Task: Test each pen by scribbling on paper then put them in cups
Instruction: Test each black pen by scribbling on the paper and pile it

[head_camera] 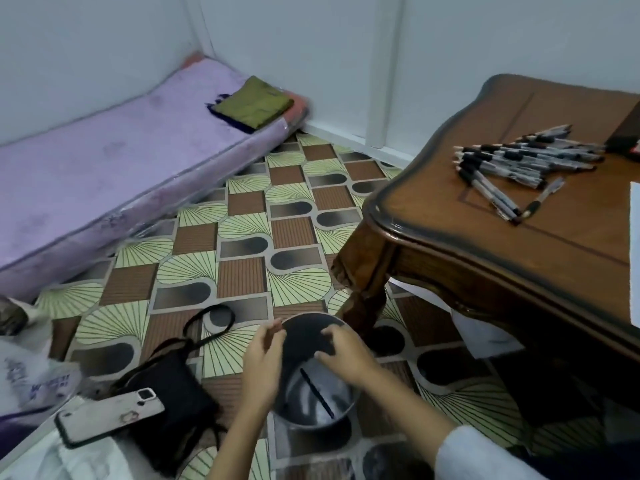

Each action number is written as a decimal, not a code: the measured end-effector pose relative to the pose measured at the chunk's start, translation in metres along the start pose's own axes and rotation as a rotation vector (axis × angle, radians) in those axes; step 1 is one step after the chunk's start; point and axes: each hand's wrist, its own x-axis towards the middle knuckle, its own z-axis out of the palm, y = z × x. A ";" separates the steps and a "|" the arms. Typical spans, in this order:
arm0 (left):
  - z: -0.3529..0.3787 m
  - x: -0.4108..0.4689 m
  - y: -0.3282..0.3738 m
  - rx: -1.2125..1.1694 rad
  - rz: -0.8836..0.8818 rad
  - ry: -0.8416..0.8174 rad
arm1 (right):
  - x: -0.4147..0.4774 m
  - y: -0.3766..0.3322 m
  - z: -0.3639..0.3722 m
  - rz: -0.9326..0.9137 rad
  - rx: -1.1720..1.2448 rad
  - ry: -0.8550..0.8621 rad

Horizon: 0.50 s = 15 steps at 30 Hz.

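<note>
Gripping dark cup [308, 332], right hand [346, 355]; left hand [265, 344] at rim, blurred, grip unclear. Pens [519, 161] on desk [433, 216], 1 o'clock, well apart; right hand nearer.

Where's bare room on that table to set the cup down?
Free on the table for the cup: the near-left corner, between edge and pens; also the wood in front of the pens, left of the paper. Crowded: the far side, where pens run up to a dark object.
</note>
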 end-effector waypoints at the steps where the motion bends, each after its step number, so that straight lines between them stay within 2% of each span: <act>1: -0.001 -0.001 -0.002 0.001 -0.010 0.005 | 0.000 0.002 -0.003 -0.016 0.026 0.007; 6: -0.003 0.009 0.009 -0.023 -0.026 0.023 | -0.001 0.001 -0.032 -0.091 0.202 0.092; 10: -0.001 0.014 0.041 -0.081 0.032 0.004 | -0.010 -0.007 -0.066 -0.152 0.311 0.153; 15: 0.022 0.018 0.088 -0.121 0.153 -0.048 | -0.027 -0.021 -0.116 -0.238 0.335 0.288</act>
